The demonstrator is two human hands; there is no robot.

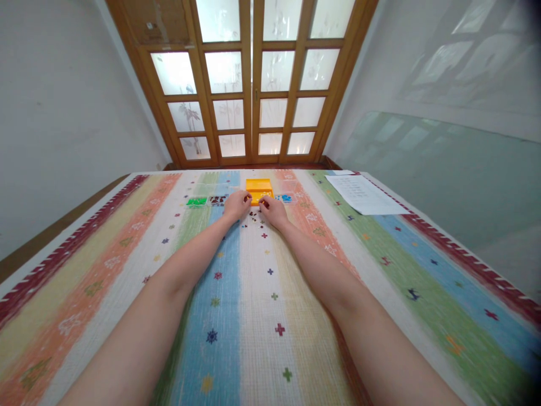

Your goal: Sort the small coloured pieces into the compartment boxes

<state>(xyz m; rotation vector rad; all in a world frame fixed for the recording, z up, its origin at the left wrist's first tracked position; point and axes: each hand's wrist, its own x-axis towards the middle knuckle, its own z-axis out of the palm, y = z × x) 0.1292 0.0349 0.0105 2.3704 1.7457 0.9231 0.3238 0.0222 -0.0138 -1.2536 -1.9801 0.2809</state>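
Left grip (237, 204), right grip (274, 212): fingers curled, cannot tell if clamped; beside yellow box (258, 184), near small loose pieces (252, 213).

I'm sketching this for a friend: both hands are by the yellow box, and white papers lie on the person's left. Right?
Not quite: the white papers lie on the person's right, as the head view shows. The left hand and right hand are indeed by the yellow box.
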